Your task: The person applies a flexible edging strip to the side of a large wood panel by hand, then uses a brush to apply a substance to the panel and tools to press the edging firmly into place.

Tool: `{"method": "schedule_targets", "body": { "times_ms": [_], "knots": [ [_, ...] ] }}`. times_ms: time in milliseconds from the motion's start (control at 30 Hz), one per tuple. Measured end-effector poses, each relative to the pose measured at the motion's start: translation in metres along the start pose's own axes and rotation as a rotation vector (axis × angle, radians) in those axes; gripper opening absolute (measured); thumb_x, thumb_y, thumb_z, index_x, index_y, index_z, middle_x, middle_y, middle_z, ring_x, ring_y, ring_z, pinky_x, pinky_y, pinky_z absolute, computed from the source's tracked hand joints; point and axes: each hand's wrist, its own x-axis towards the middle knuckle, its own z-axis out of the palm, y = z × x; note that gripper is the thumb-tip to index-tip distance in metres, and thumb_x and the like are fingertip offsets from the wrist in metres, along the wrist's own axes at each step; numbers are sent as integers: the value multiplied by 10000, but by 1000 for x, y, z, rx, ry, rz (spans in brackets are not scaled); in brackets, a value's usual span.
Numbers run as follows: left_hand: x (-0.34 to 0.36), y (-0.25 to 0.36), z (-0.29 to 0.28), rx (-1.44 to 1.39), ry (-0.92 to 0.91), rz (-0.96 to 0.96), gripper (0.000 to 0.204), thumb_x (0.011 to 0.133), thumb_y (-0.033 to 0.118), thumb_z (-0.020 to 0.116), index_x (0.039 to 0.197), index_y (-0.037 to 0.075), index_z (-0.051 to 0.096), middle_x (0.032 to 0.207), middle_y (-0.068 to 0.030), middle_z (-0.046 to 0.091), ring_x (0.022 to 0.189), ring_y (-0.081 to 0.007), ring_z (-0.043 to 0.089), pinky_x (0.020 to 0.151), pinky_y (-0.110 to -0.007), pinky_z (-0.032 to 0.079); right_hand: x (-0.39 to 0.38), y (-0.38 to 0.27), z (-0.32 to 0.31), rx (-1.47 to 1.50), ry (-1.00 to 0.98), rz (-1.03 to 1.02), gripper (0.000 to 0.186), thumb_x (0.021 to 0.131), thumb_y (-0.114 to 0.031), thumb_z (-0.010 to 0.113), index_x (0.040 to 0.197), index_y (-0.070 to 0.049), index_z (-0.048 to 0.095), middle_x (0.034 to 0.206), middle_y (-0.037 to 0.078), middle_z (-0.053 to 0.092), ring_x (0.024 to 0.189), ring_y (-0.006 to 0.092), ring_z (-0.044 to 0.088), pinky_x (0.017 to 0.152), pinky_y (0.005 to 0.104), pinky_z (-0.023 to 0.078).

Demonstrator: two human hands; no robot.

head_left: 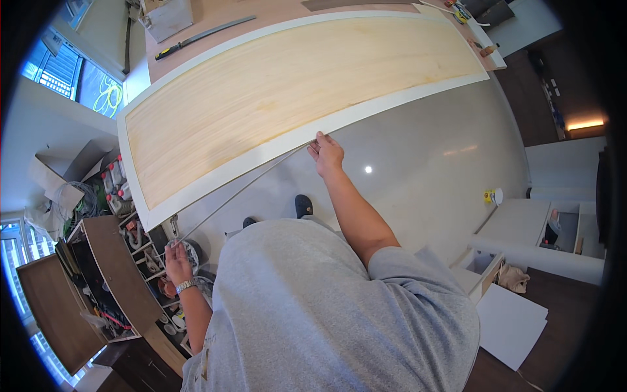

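Observation:
A long light-wood panel (274, 85) with a white border lies across the workbench, its near edge jutting out over the floor. A thin, narrow pale strip (245, 188) runs slantwise from the panel's near edge down to the lower left. At that edge my right hand (328, 155) is closed, thumb and fingers pinching the strip against or just beside the border. My left hand (177, 264), with a metal watch on its wrist, is closed around the strip's lower left part, well apart from the panel. The strip's far end under my right fingers is hidden.
A handsaw (202, 38) with a black and yellow handle lies on the bench (274, 18) behind the panel. At left stand an open wooden cabinet (117, 274), shelves of tools and several jugs (117, 176). A white drawer unit (480, 261) stands at right, near white boards (513, 323).

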Motion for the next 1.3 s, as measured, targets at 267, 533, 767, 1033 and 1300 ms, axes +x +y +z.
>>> {"method": "schedule_targets", "body": {
  "times_ms": [267, 533, 767, 1033, 1300],
  "knots": [
    [-2, 8, 13, 11, 35, -11, 288, 893, 146, 527, 1061, -72, 445, 1050, -173, 522, 986, -267, 553, 848, -340, 509, 11, -14, -9, 58, 56, 0, 259, 882, -236, 551, 1043, -36, 516, 914, 48, 537, 842, 176, 535, 766, 338, 473],
    [-4, 7, 16, 23, 18, -6, 281, 896, 149, 521, 1062, -67, 451, 1004, -160, 544, 970, -259, 560, 836, -337, 510, 21, -16, -12, 96, 127, 10, 225, 872, -245, 572, 971, -47, 532, 869, 41, 531, 774, 144, 511, 757, 323, 479],
    [-10, 16, 14, 24, 35, 9, 237, 896, 144, 519, 1015, -57, 484, 989, -150, 551, 989, -269, 555, 840, -335, 507, 16, -9, -17, 70, -12, 33, 186, 851, -216, 604, 917, -52, 545, 779, 25, 530, 711, 135, 512, 700, 281, 487],
    [-21, 18, 26, 3, 39, 18, 197, 889, 141, 530, 972, -34, 497, 956, -143, 561, 955, -262, 571, 816, -326, 510, -10, 21, 5, -5, -28, -13, 158, 835, -165, 618, 924, -58, 542, 772, 11, 554, 704, 115, 536, 649, 254, 487],
    [-21, 18, 18, 1, 25, 28, 210, 879, 120, 540, 1008, -31, 471, 945, -154, 570, 935, -267, 581, 802, -340, 515, -10, 32, 5, -74, -129, 45, 147, 835, -159, 616, 907, -52, 547, 786, 21, 561, 725, 122, 541, 664, 256, 488]
  ]
}}
